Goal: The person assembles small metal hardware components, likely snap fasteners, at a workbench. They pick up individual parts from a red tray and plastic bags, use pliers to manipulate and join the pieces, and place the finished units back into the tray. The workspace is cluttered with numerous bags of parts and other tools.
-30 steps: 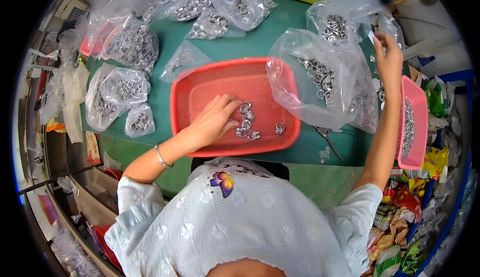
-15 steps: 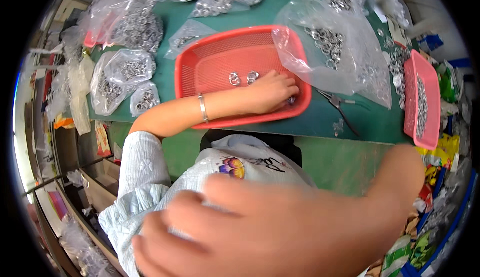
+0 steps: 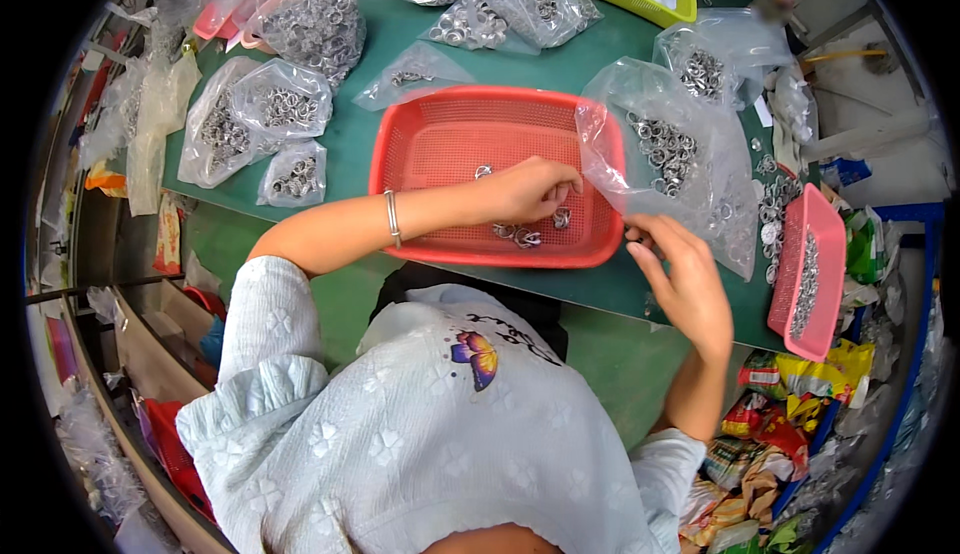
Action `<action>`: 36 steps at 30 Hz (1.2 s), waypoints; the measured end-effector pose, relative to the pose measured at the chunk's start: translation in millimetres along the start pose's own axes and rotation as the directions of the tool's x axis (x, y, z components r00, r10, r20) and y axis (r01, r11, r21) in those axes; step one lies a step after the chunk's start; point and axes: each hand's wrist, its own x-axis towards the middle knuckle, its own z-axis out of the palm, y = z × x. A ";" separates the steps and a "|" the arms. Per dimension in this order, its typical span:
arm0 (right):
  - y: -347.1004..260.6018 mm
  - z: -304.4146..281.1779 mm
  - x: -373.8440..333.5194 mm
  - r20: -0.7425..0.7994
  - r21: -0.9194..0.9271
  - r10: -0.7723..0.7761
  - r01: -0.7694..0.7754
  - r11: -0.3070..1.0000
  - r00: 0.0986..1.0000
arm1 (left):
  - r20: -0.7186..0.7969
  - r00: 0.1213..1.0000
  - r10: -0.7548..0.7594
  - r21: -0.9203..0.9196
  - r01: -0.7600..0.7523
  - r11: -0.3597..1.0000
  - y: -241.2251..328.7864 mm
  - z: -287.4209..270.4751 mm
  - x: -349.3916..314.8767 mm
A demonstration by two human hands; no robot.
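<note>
Green table, rings partly behind left forearm

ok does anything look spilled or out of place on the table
Yes, mildly: loose silver metal rings lie directly on the green tabletop, left of the pink rectangular plastic basket, while many others sit in clear plastic bags. They could be spilled, or set there deliberately. Nothing looks clearly damaged.
</note>
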 end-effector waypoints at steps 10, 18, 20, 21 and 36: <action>18.8 42.4 3.8 -0.151 0.211 0.102 -0.069 0.975 0.983 | -0.054 0.998 -0.041 -0.114 0.034 0.993 -3.5 3.1 2.6; 9.0 79.8 14.9 -0.346 0.388 0.097 0.048 0.921 0.933 | 0.072 0.944 -0.323 -0.990 0.107 0.092 42.2 1.4 -33.5; 2.6 81.4 17.7 -0.406 0.331 0.044 0.102 0.938 0.913 | 0.049 0.946 -0.320 -0.999 0.048 -0.011 50.5 9.4 -40.0; -1.4 80.3 19.1 -0.424 0.320 0.038 0.111 0.941 0.905 | 0.025 0.940 -0.340 -1.000 0.027 0.003 54.3 9.8 -41.1; -12.9 78.0 13.9 -0.254 0.629 0.170 0.029 0.777 0.952 | -0.495 0.856 -0.152 -0.707 -0.294 0.643 62.5 17.0 -46.4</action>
